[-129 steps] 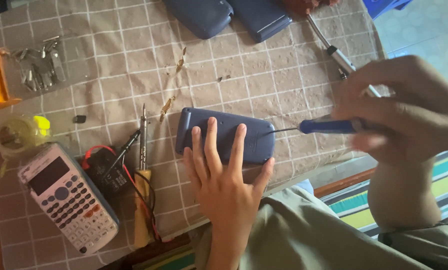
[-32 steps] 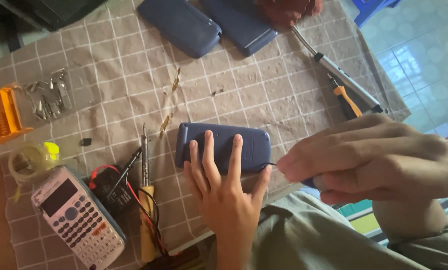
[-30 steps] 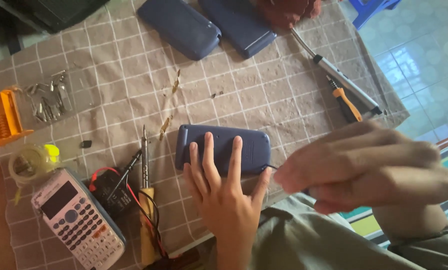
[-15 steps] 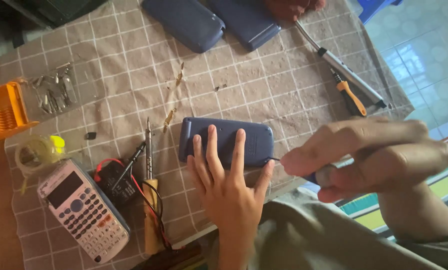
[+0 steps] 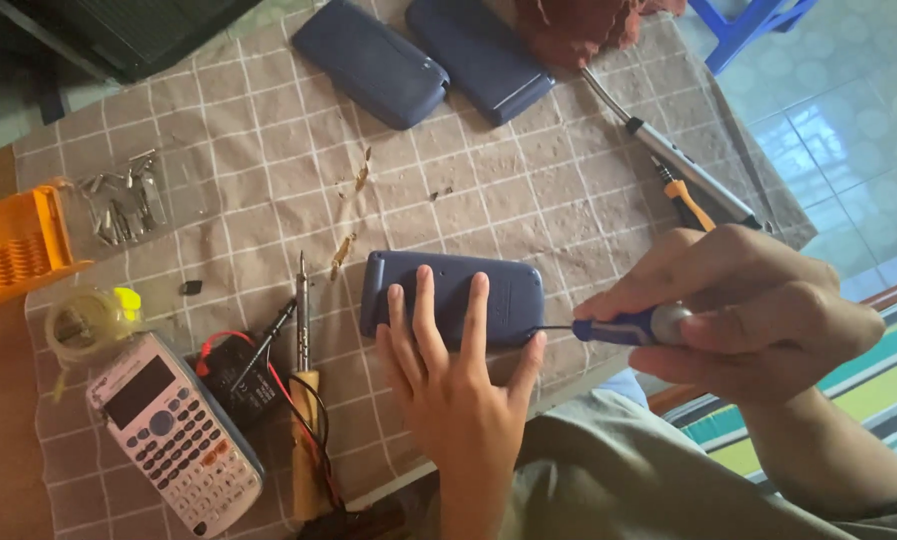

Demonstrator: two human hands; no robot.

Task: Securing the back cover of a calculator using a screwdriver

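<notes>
Lying near the table's front edge (image 5: 568, 385), long axis left to right: blue calculator back (image 5: 453, 298). Pressing flat on it, fingers spread: left hand (image 5: 458, 385). Clamping a blue-handled screwdriver (image 5: 608, 328), tip pointing left at the case's right end: right hand (image 5: 743, 310) (overhanging the edge). Farther back, bare checked mat (image 5: 288, 170), then two blue covers (image 5: 423, 55).

White calculator (image 5: 173, 435), perhaps soldering iron (image 5: 303, 400)
</notes>
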